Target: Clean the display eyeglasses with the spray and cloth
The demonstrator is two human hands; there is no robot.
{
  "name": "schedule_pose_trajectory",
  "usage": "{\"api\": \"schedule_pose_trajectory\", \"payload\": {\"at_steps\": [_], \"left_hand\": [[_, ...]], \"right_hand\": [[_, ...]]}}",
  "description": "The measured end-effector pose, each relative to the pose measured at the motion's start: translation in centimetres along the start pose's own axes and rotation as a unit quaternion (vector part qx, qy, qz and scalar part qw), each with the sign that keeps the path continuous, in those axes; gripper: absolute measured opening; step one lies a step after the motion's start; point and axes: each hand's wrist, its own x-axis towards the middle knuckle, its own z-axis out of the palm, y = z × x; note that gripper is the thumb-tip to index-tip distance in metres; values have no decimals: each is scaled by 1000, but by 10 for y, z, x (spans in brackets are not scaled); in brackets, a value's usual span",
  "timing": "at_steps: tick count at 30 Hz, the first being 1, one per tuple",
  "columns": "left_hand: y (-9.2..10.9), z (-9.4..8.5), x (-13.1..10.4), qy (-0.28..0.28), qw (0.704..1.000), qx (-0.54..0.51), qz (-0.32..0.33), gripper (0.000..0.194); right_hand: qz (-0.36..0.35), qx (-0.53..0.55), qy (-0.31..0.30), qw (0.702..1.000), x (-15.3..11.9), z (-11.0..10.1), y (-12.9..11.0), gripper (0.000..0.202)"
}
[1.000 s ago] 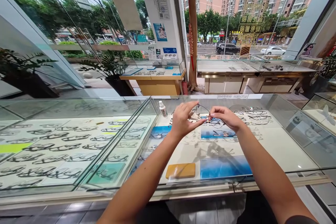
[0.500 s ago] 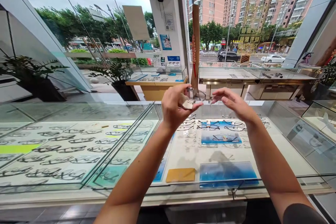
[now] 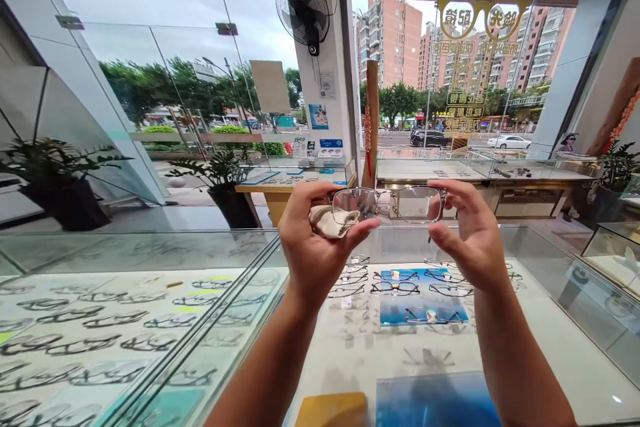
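A pair of eyeglasses (image 3: 416, 204) with a thin rim and clear lenses is held up level above the glass counter, its lenses facing me. My left hand (image 3: 315, 233) grips its left end and also has a crumpled off-white cloth (image 3: 330, 222) tucked in the palm, behind part of the left lens. At the other end, my right hand (image 3: 470, 235) is closed on the corner by the hinge, fingers above and thumb below. The temples are mostly hidden behind the lenses and fingers.
Below the hands is a glass display case (image 3: 540, 347) holding several eyeglass frames, blue display mats (image 3: 430, 400) and a tan pad (image 3: 333, 410). Another case with rows of frames (image 3: 105, 347) adjoins at left. Potted plants (image 3: 225, 180) and low showcases (image 3: 435, 173) stand beyond.
My right hand has come onto the right end of the eyeglasses, which now face me spread level between both hands. The camera view has tilted upward.
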Motion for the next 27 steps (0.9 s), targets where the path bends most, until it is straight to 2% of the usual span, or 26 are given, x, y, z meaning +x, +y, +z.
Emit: {"api": "schedule_pose_trajectory", "payload": {"at_steps": [7, 16, 22, 27], "left_hand": [[6, -7, 2, -34, 998, 18, -49, 58], [-2, -16, 8, -90, 995, 28, -43, 48], [3, -14, 10, -48, 997, 52, 8, 44], [7, -9, 7, -37, 996, 80, 5, 49]], "right_hand": [[8, 5, 16, 1000, 1, 6, 1, 39], [22, -9, -12, 1000, 6, -7, 2, 38], [52, -6, -45, 998, 4, -12, -2, 39], [56, -64, -19, 996, 2, -11, -6, 39]]}}
